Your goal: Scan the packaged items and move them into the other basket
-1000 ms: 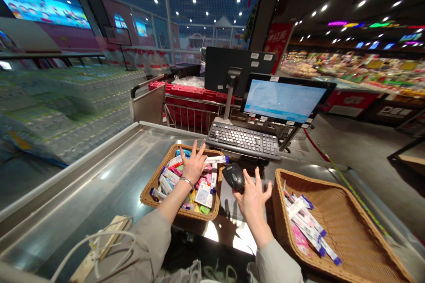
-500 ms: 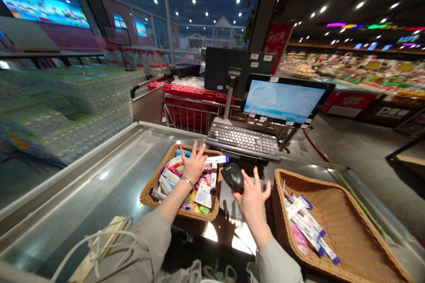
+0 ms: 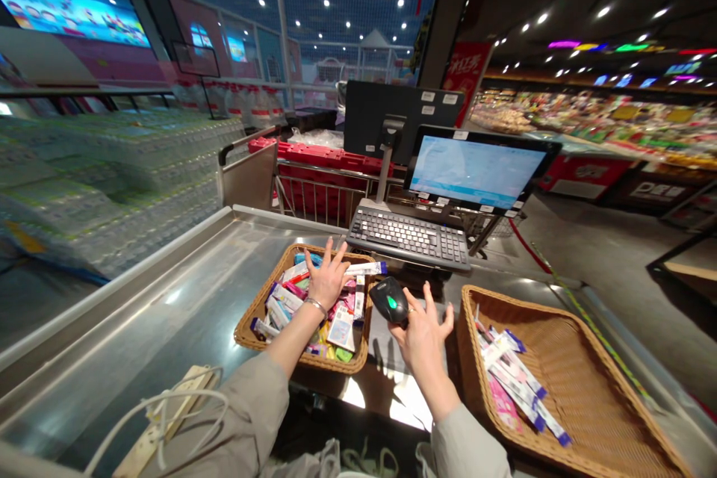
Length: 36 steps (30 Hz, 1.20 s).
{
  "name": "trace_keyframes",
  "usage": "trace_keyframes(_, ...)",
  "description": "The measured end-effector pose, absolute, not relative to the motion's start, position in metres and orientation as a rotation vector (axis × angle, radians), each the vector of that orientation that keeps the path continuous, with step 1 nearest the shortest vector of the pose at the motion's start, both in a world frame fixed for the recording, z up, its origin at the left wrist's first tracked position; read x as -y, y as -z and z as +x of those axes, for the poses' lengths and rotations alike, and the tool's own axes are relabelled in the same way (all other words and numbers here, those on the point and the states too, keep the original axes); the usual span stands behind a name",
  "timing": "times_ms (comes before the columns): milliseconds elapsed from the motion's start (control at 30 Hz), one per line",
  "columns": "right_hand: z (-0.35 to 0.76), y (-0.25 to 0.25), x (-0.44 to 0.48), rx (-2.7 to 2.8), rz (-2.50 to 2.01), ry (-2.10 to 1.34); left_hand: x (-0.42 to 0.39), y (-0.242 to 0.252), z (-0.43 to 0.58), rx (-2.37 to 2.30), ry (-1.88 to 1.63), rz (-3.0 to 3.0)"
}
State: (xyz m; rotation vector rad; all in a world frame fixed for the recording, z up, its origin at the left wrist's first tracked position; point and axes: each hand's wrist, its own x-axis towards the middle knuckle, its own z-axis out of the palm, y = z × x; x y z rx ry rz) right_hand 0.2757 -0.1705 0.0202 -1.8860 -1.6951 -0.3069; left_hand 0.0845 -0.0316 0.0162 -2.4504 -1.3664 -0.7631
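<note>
My left hand (image 3: 326, 278) lies flat with fingers spread on the small colourful packets (image 3: 343, 326) filling the left wicker basket (image 3: 255, 321). Beside it, my right hand (image 3: 424, 332) holds a black handheld barcode scanner (image 3: 389, 300) by thumb and forefinger, the other fingers fanned out; a green light glows on the scanner. The scanner hovers over the dark counter strip between the two baskets. A bracelet sits on my left wrist.
A second wicker basket (image 3: 605, 403) at the right holds several long packets (image 3: 518, 381). Behind are a keyboard (image 3: 410, 237), a lit touchscreen (image 3: 476, 172) and a second monitor's back (image 3: 392, 112). Steel counter (image 3: 168, 299) spreads left; a power strip with white cable (image 3: 168, 411) lies near me.
The scanner has shifted slightly left and up in my right hand, and its green light has come on. My left hand has stayed on the packets.
</note>
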Motion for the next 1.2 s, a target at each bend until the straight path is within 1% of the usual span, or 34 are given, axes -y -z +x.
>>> trace_keyframes(567, 0.293, -0.014, 0.178, 1.616, -2.119, 0.470, 0.033, -0.025, 0.104, 1.284, 0.787, -2.474)
trace_keyframes(833, 0.303, -0.024, 0.192, 1.507, -2.208, 0.506, 0.036, -0.033, 0.130, 1.172, 0.812, -2.507)
trace_keyframes(1200, 0.327, -0.026, 0.212, 1.312, -2.360, 0.518, 0.038, -0.036, 0.171, 0.971, 0.909, -2.510)
